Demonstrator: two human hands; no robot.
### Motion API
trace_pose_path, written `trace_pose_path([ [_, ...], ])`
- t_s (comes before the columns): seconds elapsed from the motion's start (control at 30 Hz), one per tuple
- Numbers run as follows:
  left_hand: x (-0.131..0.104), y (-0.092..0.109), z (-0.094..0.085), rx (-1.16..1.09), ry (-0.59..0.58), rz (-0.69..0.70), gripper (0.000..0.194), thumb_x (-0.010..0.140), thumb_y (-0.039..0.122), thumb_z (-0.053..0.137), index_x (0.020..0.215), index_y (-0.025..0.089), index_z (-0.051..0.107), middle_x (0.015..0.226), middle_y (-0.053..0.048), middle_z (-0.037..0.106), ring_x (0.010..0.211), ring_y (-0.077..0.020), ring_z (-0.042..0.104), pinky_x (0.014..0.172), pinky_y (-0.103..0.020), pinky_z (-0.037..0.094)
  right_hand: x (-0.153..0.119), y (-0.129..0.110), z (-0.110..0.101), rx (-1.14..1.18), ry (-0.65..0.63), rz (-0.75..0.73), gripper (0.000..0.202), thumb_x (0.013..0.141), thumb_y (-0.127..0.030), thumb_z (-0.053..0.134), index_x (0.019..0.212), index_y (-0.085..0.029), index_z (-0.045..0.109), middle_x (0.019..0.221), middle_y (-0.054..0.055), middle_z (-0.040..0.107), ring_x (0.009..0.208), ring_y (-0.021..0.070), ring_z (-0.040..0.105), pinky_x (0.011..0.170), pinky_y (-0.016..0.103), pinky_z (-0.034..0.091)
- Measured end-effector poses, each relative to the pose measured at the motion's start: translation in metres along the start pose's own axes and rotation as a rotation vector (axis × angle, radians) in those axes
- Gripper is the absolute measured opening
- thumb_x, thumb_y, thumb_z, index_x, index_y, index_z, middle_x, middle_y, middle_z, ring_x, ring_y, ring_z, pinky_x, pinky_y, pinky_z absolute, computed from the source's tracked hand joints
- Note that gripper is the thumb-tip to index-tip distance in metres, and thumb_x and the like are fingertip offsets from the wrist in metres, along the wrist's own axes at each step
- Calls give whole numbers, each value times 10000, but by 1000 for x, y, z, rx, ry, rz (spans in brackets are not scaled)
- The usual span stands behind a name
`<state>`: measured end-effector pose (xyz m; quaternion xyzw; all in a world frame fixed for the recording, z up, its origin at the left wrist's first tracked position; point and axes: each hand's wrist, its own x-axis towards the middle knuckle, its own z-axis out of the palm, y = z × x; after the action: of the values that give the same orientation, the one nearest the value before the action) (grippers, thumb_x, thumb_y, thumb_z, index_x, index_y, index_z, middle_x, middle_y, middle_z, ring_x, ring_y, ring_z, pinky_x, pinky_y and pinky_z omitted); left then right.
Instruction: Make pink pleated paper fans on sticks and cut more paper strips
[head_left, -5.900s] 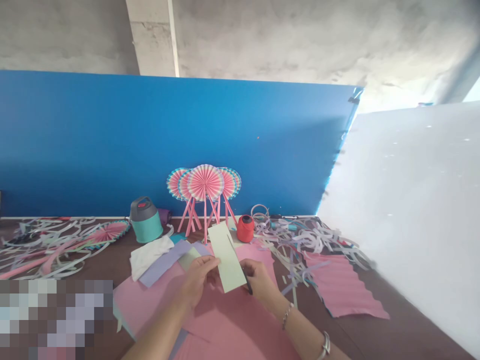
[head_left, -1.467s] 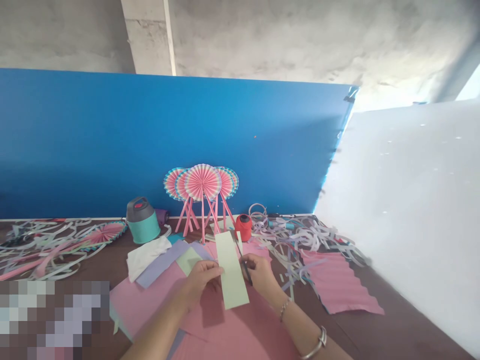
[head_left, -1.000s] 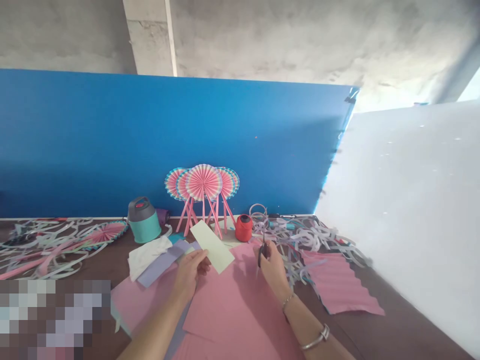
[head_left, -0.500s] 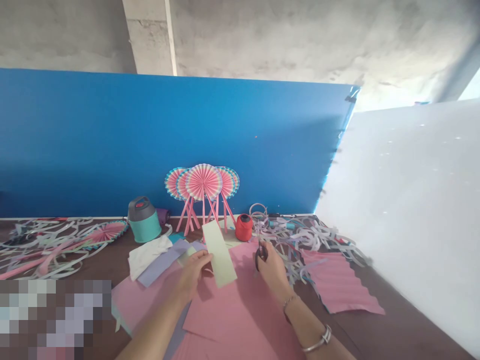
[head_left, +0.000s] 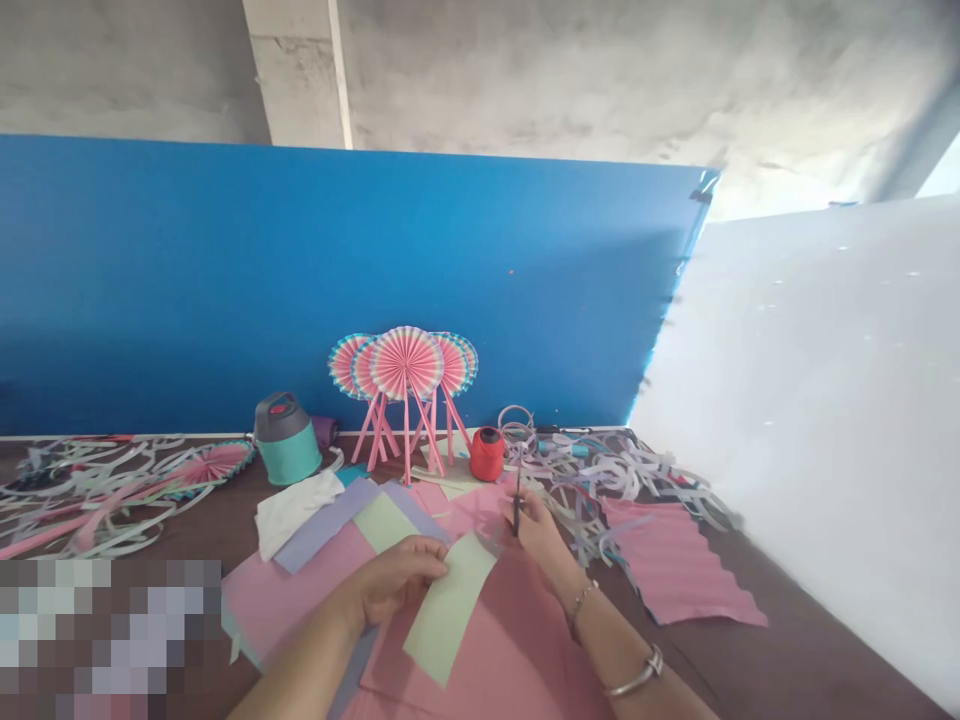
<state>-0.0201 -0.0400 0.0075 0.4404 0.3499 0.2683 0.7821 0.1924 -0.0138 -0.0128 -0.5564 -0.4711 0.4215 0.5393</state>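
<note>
My left hand (head_left: 409, 575) pinches the edge of a pale green paper strip (head_left: 448, 615) between thumb and fingers. The strip slants, its upper end curving toward the scissors. In my right hand (head_left: 541, 525) is a pair of black-handled scissors (head_left: 517, 500), blades pointing up and away from me. Whether the blades touch the strip I cannot tell. Beneath both hands lie large pink paper sheets (head_left: 517, 640). Another pale green piece (head_left: 384, 522) rests on lilac paper (head_left: 315, 535) just past my left hand.
Pink pleated paper fans (head_left: 407, 363) stand against the blue panel (head_left: 225, 260). A teal-and-grey container (head_left: 288, 445) and a red spool (head_left: 487, 455) are in front. Paper strip scraps (head_left: 622, 470) heap at right, more (head_left: 82, 500) at left. Pleated pink paper (head_left: 682, 565) lies at right.
The pale green strip has come down and toward me, tilting the other way, with its top now near the scissors. The scissors have turned in my right hand.
</note>
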Motion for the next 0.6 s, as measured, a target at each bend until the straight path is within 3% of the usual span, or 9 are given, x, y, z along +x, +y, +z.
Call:
trace_pose_path([
  [0.1,0,-2,-2,14,-25,1,139,547,232,737,593,131,652,566,1,609,520,-94,531,538,-205,379,-4,-5,3,168,-51,-10,386,686,-419,635,986,-199,532,726,-6,541,672,160,536,610,267,444],
  [0.23,1,-4,-3,-6,-53,24,144,569,239,750,626,129,675,609,-15,637,565,-108,566,587,-216,413,-4,-10,3,226,7,-73,402,661,-432,680,969,-220,533,801,1,531,742,156,535,624,246,458],
  [0.33,2,-4,-3,-38,-39,53,177,575,252,772,657,125,680,659,-35,663,622,-127,602,649,-236,443,-5,-13,4,203,-1,-30,426,639,-454,694,951,-208,541,745,-6,529,690,153,533,574,247,462],
  [0.43,1,-4,-3,-50,8,58,223,573,292,790,680,132,676,635,-33,656,568,-132,598,585,-239,438,-5,-12,5,134,-33,11,479,624,-488,697,964,-182,554,683,1,554,640,165,555,474,223,412],
  [0.6,-2,2,-2,-146,-23,128,227,589,305,790,606,137,639,598,-29,632,582,-139,601,618,-259,456,-3,-5,3,63,-39,29,517,629,-483,687,1015,-166,553,619,-28,527,558,148,526,439,225,382],
])
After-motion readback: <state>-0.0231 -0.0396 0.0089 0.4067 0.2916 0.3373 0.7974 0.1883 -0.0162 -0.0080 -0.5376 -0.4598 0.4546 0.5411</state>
